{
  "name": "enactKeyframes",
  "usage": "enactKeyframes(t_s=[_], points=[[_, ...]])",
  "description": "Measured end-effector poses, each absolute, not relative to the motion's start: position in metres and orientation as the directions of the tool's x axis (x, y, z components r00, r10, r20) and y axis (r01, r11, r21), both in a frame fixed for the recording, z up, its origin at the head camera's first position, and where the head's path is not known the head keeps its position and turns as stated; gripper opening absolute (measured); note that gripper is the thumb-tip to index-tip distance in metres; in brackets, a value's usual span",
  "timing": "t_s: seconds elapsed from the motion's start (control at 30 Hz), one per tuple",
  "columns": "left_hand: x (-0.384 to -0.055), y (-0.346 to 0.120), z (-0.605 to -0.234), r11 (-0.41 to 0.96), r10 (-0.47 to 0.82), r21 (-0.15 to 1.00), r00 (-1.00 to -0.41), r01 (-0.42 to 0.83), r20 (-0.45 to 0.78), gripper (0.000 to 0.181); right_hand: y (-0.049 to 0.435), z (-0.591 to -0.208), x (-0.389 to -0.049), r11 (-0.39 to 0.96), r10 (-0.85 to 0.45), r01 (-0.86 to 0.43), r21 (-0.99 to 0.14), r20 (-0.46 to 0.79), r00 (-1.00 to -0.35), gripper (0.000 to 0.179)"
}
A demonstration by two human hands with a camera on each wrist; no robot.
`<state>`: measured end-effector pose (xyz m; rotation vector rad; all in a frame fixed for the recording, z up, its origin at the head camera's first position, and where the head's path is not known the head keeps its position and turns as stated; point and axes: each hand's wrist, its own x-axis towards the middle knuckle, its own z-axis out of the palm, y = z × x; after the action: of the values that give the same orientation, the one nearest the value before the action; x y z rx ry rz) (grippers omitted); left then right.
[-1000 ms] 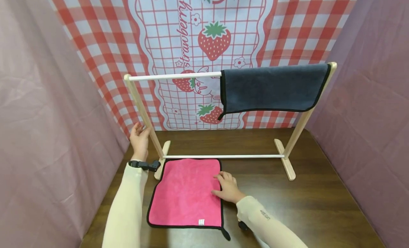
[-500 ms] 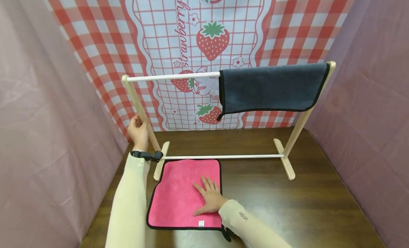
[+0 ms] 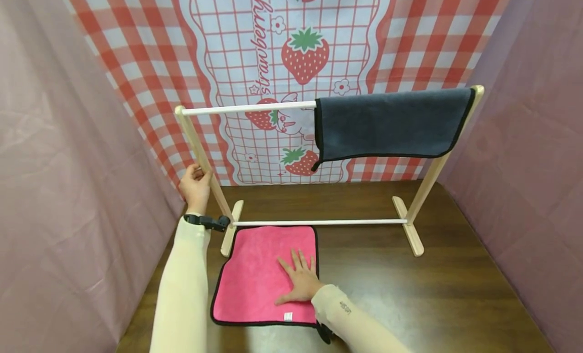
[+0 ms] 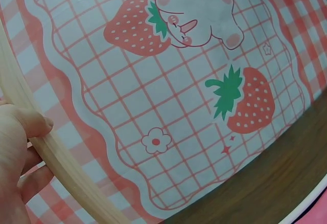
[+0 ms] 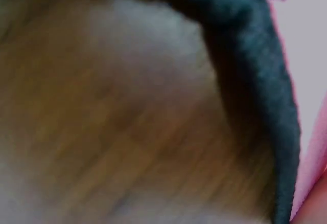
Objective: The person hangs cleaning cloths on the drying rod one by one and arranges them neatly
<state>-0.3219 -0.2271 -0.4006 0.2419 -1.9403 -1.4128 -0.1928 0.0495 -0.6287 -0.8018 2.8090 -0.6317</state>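
Observation:
My left hand (image 3: 195, 188) grips the left upright post (image 3: 193, 135) of a wooden rack, about midway up. In the left wrist view, the thumb of the left hand (image 4: 20, 157) lies across the pale post (image 4: 66, 168), with fingers behind it. My right hand (image 3: 300, 282) rests palm down, fingers spread, on a pink towel (image 3: 255, 272) with black edging. That towel lies flat in front of the rack's left side; its white tag (image 3: 288, 316) is at the near edge. A blurred black edging (image 5: 278, 132) fills part of the right wrist view.
A dark grey towel (image 3: 391, 125) hangs over the right part of the white top rail (image 3: 246, 108). A lower white rail (image 3: 346, 222) joins the two wooden feet on the brown table (image 3: 410, 292). Behind is a strawberry-print cloth (image 3: 305, 54); pink curtains (image 3: 82, 191) flank the sides.
My left hand has closed onto the rack's left post. The right hand has moved left from the pink towel's right edge and spread its fingers flat on it.

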Motion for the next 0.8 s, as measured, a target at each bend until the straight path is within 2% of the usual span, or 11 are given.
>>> enactKeyframes(t_s=[0.13,0.33,0.43,0.67,0.8], points=[[-0.321,-0.227,-0.401,0.392,-0.53,0.887,-0.727,0.247,0.436,0.023,0.05,-0.626,-0.194,0.766,-0.523,-0.453,-0.456,-0.032,-0.852,0.104],[-0.32,-0.228,-0.4,0.409,-0.526,0.881,-0.727,0.238,0.441,0.023,0.051,-0.618,-0.2,0.734,-0.508,-0.446,-0.512,0.022,-0.861,0.061],[-0.319,-0.228,-0.4,0.42,-0.52,0.876,-0.728,0.239,0.448,0.022,0.054,-0.615,-0.203,0.713,-0.494,-0.45,-0.538,0.072,-0.867,0.047],[-0.318,-0.229,-0.398,0.433,-0.51,0.868,-0.728,0.242,0.458,0.023,0.062,-0.616,-0.212,0.665,-0.443,-0.482,-0.571,0.218,-0.87,0.034],[-0.317,-0.228,-0.398,0.439,-0.512,0.869,-0.731,0.23,0.452,0.024,0.063,-0.619,-0.213,0.646,-0.425,-0.483,-0.591,0.248,-0.871,0.037]])
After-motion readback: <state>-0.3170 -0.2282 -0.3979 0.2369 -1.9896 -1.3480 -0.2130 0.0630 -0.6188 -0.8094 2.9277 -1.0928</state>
